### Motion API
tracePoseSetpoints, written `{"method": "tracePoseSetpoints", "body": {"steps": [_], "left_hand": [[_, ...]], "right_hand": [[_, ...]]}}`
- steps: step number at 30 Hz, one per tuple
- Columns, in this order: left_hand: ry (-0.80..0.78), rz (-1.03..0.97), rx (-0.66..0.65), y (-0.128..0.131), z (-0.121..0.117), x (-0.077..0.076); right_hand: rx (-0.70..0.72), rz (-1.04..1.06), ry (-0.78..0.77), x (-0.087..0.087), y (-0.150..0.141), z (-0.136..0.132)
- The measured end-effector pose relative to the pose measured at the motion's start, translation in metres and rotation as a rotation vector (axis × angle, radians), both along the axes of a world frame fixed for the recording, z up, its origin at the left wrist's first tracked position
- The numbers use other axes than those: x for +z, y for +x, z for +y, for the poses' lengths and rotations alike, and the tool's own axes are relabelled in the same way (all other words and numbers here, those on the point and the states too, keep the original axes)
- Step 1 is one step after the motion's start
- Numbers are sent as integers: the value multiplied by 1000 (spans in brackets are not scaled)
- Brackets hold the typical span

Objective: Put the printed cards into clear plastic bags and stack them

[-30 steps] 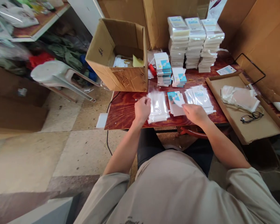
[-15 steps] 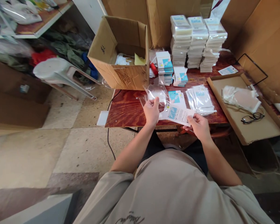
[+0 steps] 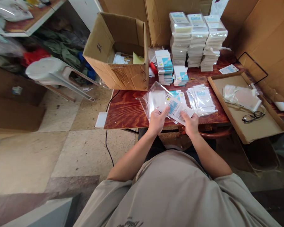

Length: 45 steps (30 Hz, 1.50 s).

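Observation:
My left hand [image 3: 157,121] pinches a clear plastic sleeve [image 3: 155,98] by its near edge, above the front of the red-brown table [image 3: 125,110]. My right hand [image 3: 191,121] grips a white printed card [image 3: 176,109] with a blue patch, and the card's far end lies against the mouth of the sleeve. Both hands are closed and almost touch each other. Behind them lie a pile of blue-and-white cards [image 3: 180,94] and a fan of filled sleeves [image 3: 202,98].
An open cardboard box [image 3: 118,52] stands at the table's back left. Tall stacks of packed sleeves [image 3: 197,39] and shorter card stacks [image 3: 164,64] line the back. A shallow cardboard tray [image 3: 247,107] at the right holds plastic bags and black glasses [image 3: 252,117]. A plastic stool [image 3: 54,74] lies on the floor at the left.
My left hand lifted a clear sleeve off its pile, my right hand picked a card from the card pile, and both hands came together at the table's front edge.

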<state>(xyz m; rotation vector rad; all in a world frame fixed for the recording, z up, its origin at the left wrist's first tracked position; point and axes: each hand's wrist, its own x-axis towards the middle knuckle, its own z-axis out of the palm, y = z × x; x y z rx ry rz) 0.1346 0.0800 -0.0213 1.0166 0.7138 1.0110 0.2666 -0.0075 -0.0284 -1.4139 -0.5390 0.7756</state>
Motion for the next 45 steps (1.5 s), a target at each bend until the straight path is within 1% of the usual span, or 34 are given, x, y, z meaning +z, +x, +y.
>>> {"method": "tracePoseSetpoints", "body": {"steps": [1,3,5,7,8,9,12,13,14,15,18,20,23,26,27,29,31,32,33,34,35,36,37,38,39,40,41,42,43,44,45], "left_hand": [[6,-11,-3,0,-3,1],[-2,-14,-26,0,-9,2],[-30,21,-100,-2,-11,3],[-59,61,-165,-6,-10,3],[-63,67,-161,-8,-8,3],[-57,61,-133,-10,-6,3],[-26,24,-44,-15,2,2],[-29,15,-41,-16,4,1],[-32,3,-35,-17,5,1],[-29,-11,-19,-17,5,0],[3,-43,60,-15,2,-1],[9,-40,69,-14,0,-1],[5,-19,51,-14,-1,1],[13,18,-9,-15,-2,1],[15,31,-33,-14,-2,1],[19,66,-108,-11,-2,-1],[32,168,-220,-8,4,-4],[61,264,-238,-7,9,-5],[114,395,-203,-7,17,-6],[186,555,-112,-7,26,-7],[275,732,32,-9,37,-8],[354,911,167,-11,48,-8],[402,1071,236,-13,60,-8],[406,1201,243,-15,70,-9],[387,1295,219,-18,80,-9],[354,1354,175,-21,88,-9],[319,1381,131,-23,94,-9],[292,1389,100,-26,99,-9],[274,1389,80,-28,102,-9],[263,1385,65,-30,104,-9],[254,1383,49,-32,106,-8]], "right_hand": [[5,16,32,0,-1,3],[73,42,75,1,-4,7],[145,48,94,3,-8,8],[141,31,105,4,-8,7],[144,25,99,4,-6,5],[176,29,82,4,-3,2],[400,67,-6,4,13,-8],[442,65,-32,4,17,-11],[449,51,-53,5,20,-14],[421,30,-69,6,20,-15],[248,-22,-76,9,11,-13],[181,-10,-55,10,4,-9],[198,50,-38,6,1,-4],[173,-28,-52,5,3,-6],[160,-64,-53,6,4,-8],[178,-72,-47,11,9,-10],[171,-74,-61,17,21,-10],[128,-95,-72,20,33,-8],[51,-140,-85,20,47,-5],[-48,-211,-101,20,65,-2],[-152,-270,-108,18,84,1],[-275,-397,-142,14,104,4],[-335,-535,-217,9,121,7],[-367,-662,-332,4,136,9],[-399,-783,-428,-1,146,10],[-410,-895,-490,-6,151,11],[-407,-996,-498,-10,151,12],[-370,-1085,-448,-12,146,12],[-282,-1163,-360,-12,138,13],[-136,-1232,-262,-10,127,14],[50,-1290,-179,-7,116,15]]}}
